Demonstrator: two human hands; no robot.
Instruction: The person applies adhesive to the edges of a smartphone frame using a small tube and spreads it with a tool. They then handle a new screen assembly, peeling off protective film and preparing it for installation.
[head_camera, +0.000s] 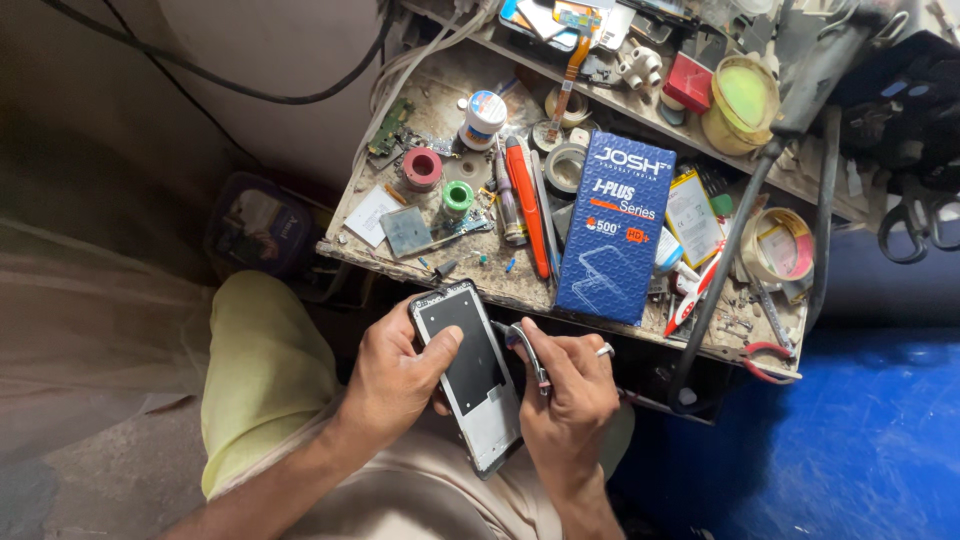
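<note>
Low in the middle of the frame, the left hand (395, 375) holds a phone (468, 375) by its left edge, thumb laid across the dark back panel, fingers wrapped behind; its grip is closed around the phone. The phone sits tilted, top end toward the surface (440, 105), lower end toward the lap, with a pale strip showing at its lower part. Just right of it, the right hand (570, 395) pinches metal tweezers (530, 355), grip closed on them, their tips at the phone's right edge. A ring (604, 350) shows on one finger of that hand. Above the hands, the cluttered surface carries a blue box (615, 230) near its front edge, an orange screwdriver (528, 210) just left of the box, a green roll (457, 197) and a red roll (421, 167) further left, and a small circuit board (408, 232) near the front left corner. Red-handled pliers (768, 360) lie at the right front corner. A black cable (735, 240) runs down across the right side of the surface. Yellow tape rolls (742, 100) sit at upper right.
</note>
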